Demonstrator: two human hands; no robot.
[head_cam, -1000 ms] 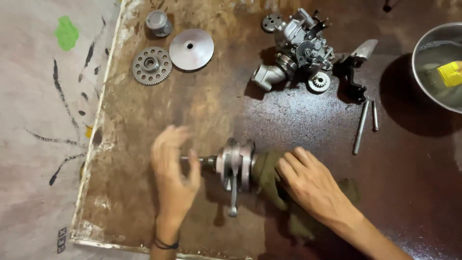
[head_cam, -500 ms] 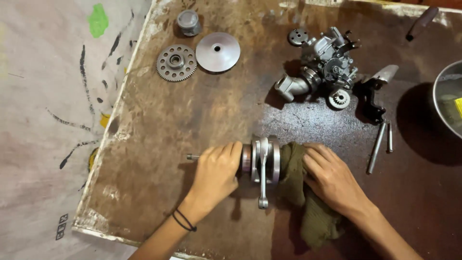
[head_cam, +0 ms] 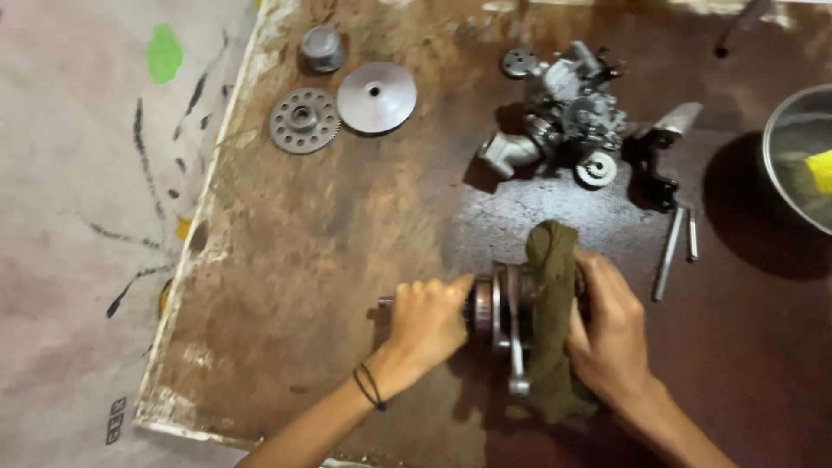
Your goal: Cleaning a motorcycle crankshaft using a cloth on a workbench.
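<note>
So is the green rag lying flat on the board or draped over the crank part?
Draped: the rag hangs over the crankshaft, pressed by the right hand.

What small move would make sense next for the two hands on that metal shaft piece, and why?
Probably draw the olive rag along the crankshaft. The left hand grips the shaft end and steadies it, while the right hand presses the rag, draped over the part's right side. The near webs look uncovered.

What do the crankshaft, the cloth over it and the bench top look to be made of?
Crankshaft: bare grey metal, likely steel, with a dull sheen on its round webs. Cloth: soft olive-green woven fabric, limp and creased. Bench top: probably a wooden board, dark brown, stained, worn pale along its left edge.
</note>
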